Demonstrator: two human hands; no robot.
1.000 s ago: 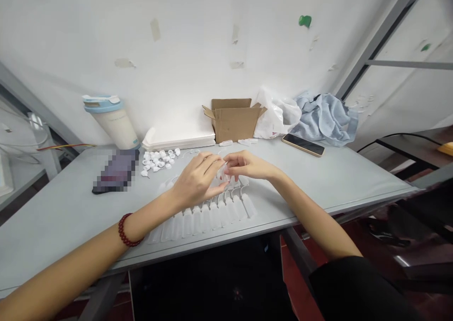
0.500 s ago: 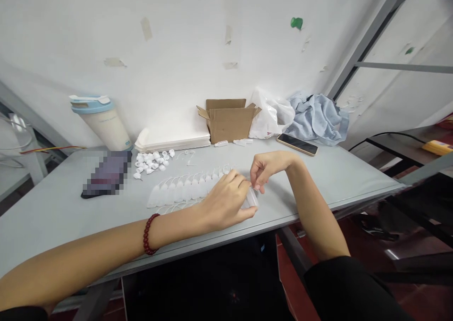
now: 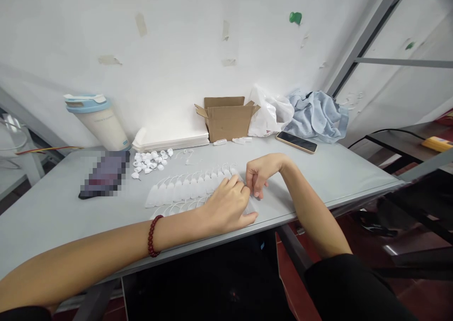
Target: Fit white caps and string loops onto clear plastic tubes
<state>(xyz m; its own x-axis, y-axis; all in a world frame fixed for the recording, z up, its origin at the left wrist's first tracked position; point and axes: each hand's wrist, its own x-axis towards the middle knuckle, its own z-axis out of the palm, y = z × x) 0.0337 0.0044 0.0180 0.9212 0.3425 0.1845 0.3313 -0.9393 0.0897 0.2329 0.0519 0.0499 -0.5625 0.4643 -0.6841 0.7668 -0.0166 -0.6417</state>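
Note:
My left hand (image 3: 229,206) reaches across the near side of the table, fingers bent and thumb stretched toward the right. Its fingers hold a small translucent plastic bottle (image 3: 252,206), mostly hidden behind the hand. Against these fingertips, my right hand (image 3: 260,175) points down with its fingers curled together; whatever is in its pinch is too small to make out. Left of both hands lies a row of white translucent bottles (image 3: 182,189) side by side, with thin curved tubes at their tops. A second row (image 3: 182,206) is partly covered by my left forearm.
Loose white caps (image 3: 150,161) lie in a pile at the back left, beside a blurred dark pouch (image 3: 106,172). Behind stand a tumbler (image 3: 102,125), white sheets (image 3: 173,139), an open carton (image 3: 228,122) and a plastic bag (image 3: 267,115). A phone (image 3: 296,142) lies near blue cloth (image 3: 316,115).
My right hand has shifted slightly left and down against my left hand. The bottle by my left fingers shows less than before. The whole view has tilted a little.

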